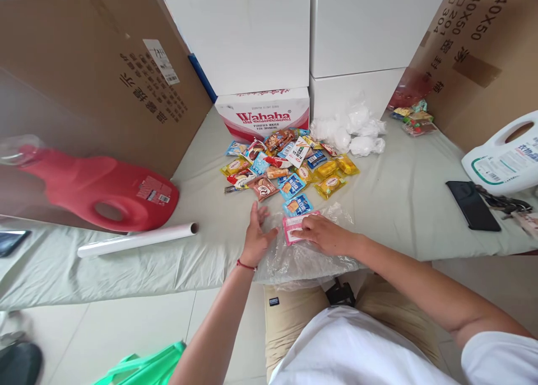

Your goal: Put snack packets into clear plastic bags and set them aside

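My right hand (325, 233) grips a pink-and-white packet (290, 231), which rests over a clear plastic bag (281, 261) at the table's front edge. To the left of the packet is my left hand (257, 236), fingers apart and holding nothing, close to the bag's left side. Just beyond both hands lies a loose pile of wrapped snacks, among them a blue snack packet (296, 204), a brown snack packet (263, 188) and a yellow snack packet (330, 185).
Crumpled clear bags (365, 130) sit right of the pile, before white boxes (357, 26) and a Wahaba carton (263, 113). A red jug (113, 189) and white roll (138, 240) lie left. A black phone (473, 205) and white jug (504, 155) are right.
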Tool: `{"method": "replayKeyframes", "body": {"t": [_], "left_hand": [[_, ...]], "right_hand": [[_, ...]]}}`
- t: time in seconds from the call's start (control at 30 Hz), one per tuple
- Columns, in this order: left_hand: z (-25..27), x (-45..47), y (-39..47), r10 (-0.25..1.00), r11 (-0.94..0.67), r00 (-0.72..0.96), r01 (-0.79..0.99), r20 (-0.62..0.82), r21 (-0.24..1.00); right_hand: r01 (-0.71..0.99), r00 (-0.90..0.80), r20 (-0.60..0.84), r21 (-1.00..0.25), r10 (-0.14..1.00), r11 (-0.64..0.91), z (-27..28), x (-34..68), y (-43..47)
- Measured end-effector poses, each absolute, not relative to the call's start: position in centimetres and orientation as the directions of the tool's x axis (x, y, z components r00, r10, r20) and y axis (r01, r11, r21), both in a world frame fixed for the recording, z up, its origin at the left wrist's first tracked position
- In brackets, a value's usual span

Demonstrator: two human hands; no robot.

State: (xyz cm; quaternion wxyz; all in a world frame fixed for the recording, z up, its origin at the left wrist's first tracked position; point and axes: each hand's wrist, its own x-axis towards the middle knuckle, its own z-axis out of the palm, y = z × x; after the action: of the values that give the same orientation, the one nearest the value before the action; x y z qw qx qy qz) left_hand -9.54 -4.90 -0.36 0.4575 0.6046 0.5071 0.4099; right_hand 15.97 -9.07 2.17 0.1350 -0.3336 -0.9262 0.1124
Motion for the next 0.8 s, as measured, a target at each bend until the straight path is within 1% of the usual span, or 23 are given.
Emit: {"method": "replayKeyframes", "body": {"t": [0.03, 0.1, 0.13, 0.2, 0.27, 0.37, 0.47, 0.57, 0.63, 0.67, 0.7, 0.73, 0.8], "left_hand": [[-0.2, -9.5, -4.2, 0.976, -0.007, 0.216, 0.177, -0.032, 0.984], [0.2, -9.5, -3.4, 0.95, 0.072, 0.298, 0.09, -0.095, 0.993], [0.4, -9.7, -3.3, 0.945, 0.083, 0.313, 0.062, -0.098, 0.995], [0.7, -10.5, -3.5, 0.945, 0.052, 0.321, 0.033, -0.06, 0.998], [0.8, -11.9, -4.2, 0.932, -0.035, 0.364, 0.069, 0.007, 0.997], [0.7, -14.2, -5.3, 0.858, -0.238, 0.507, 0.252, 0.081, 0.938], [0.9, -16.0, -6.3, 0.776, -0.418, 0.624, 0.401, 0.09, 0.815], [1.6, -17.2, -6.9, 0.735, -0.47, 0.676, 0.458, 0.048, 0.754], [2.4, -17.7, -7.2, 0.736, -0.462, 0.677, 0.484, 0.017, 0.743], [2.8, -17.8, -7.4, 0.755, -0.456, 0.655, 0.494, 0.028, 0.74], [3.2, -17.8, -7.6, 0.786, -0.457, 0.615, 0.502, 0.069, 0.735], [3.7, -17.7, -7.9, 0.821, -0.466, 0.554, 0.51, 0.139, 0.723], [4.6, -16.8, -8.6, 0.858, -0.505, 0.405, 0.546, 0.318, 0.669]], "right_hand": [[0.59, -0.737, 0.183, -0.297, 0.651, 0.751, 2.0, 16.0, -9.1], [0.587, -0.731, 0.204, -0.298, 0.651, 0.753, 1.7, 16.0, -9.0], [0.582, -0.73, 0.215, -0.301, 0.649, 0.755, 1.6, 16.0, -9.0], [0.573, -0.725, 0.236, -0.313, 0.647, 0.757, 1.2, 16.0, -9.0], [0.569, -0.709, 0.26, -0.34, 0.656, 0.749, 0.9, 16.0, -9.1], [0.551, -0.671, 0.298, -0.411, 0.678, 0.726, 0.5, 16.1, -9.3], [0.513, -0.642, 0.34, -0.476, 0.687, 0.714, 0.2, 16.1, -9.5], [0.497, -0.621, 0.352, -0.515, 0.7, 0.699, -0.1, 16.1, -9.6], [0.498, -0.611, 0.351, -0.526, 0.71, 0.689, -0.2, 16.0, -9.6], [0.499, -0.608, 0.352, -0.529, 0.712, 0.687, -0.3, 16.0, -9.7], [0.499, -0.603, 0.356, -0.53, 0.714, 0.685, -0.4, 16.0, -9.7], [0.498, -0.598, 0.36, -0.533, 0.716, 0.684, -0.4, 16.0, -9.7], [0.492, -0.589, 0.37, -0.541, 0.718, 0.682, -0.5, 16.0, -9.7]]}}
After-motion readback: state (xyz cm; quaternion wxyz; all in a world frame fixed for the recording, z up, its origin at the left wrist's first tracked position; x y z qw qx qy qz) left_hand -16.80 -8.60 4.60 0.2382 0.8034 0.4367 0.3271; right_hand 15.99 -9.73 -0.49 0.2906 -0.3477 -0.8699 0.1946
